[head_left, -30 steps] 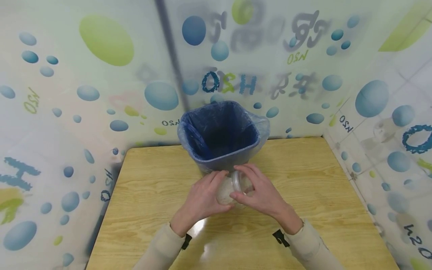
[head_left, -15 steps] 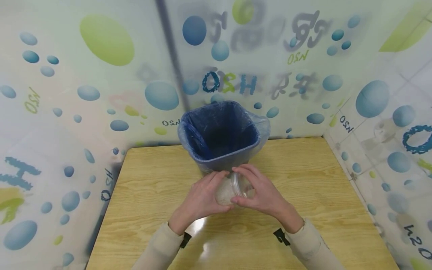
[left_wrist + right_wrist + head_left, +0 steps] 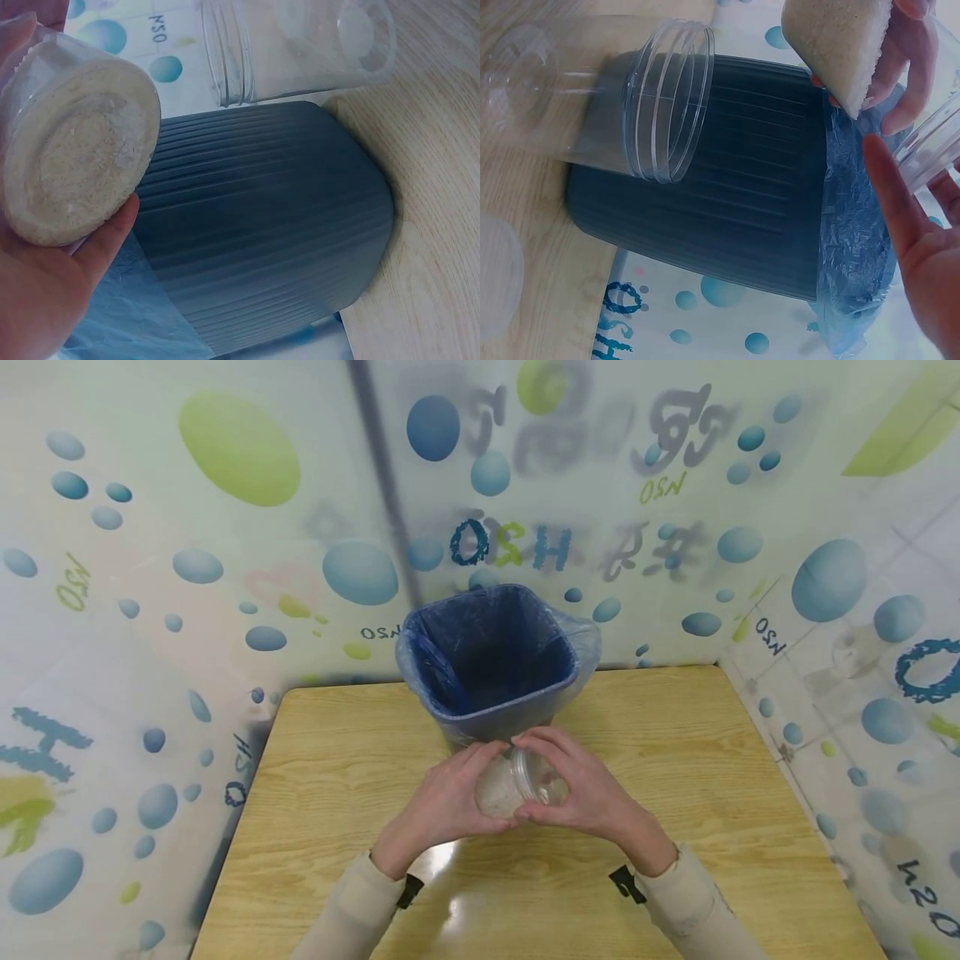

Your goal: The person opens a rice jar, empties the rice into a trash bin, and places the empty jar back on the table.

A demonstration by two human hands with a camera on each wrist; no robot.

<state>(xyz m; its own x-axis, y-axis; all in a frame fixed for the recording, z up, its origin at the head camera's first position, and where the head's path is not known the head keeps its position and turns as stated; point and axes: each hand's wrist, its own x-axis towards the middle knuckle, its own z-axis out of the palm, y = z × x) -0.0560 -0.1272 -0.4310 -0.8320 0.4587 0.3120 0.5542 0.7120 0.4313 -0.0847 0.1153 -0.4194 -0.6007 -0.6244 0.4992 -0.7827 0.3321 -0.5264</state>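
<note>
My left hand point(image 3: 444, 797) grips a clear jar point(image 3: 497, 789) with pale, rice-like grains inside, tilted so its neck points right. In the left wrist view the jar's base point(image 3: 79, 154) faces the camera, beside the left hand point(image 3: 37, 300). The right hand point(image 3: 588, 789) has thumb and fingers curled round the neck end; in the right wrist view this hand point(image 3: 922, 240) is at the clear threaded part. Below the hands an uncapped clear jar point(image 3: 600, 90) stands upright on the table, also in the left wrist view point(image 3: 307, 49). No grains are seen falling.
A blue-grey bin point(image 3: 487, 722) with a blue plastic liner point(image 3: 851, 247) stands just beyond the hands, near the back of the wooden table point(image 3: 330, 793). A round translucent lid point(image 3: 496, 277) lies on the table. Patterned sheeting surrounds the table.
The right hand's fingertips have shifted slightly left along the neck of the tilted jar, and the jar has turned a little. The left hand keeps its grip; the bin has not moved.
</note>
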